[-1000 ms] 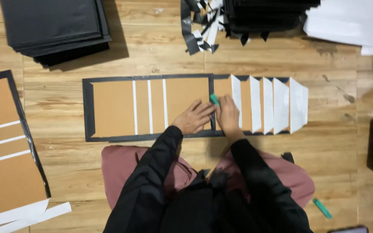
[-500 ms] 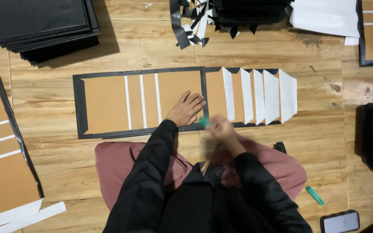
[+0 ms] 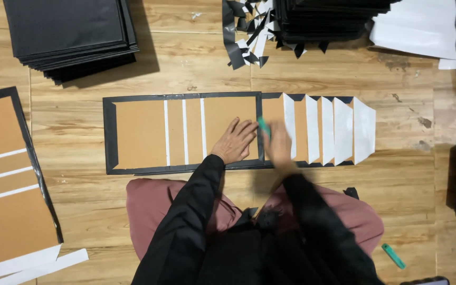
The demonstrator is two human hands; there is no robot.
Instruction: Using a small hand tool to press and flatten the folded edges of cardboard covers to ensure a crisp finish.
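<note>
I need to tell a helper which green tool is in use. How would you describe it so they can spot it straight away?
Find the long black-edged brown cover on the wooden floor. At its right end the right hand holds a small green tool. The other green tool lies loose by the knee.

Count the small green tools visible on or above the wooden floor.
2: one green tool in the right hand over the brown board; another lies on the floor at lower right. Others may be hidden.

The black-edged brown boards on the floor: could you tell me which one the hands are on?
The middle board, directly before the person; the left hand presses it flat.
</note>
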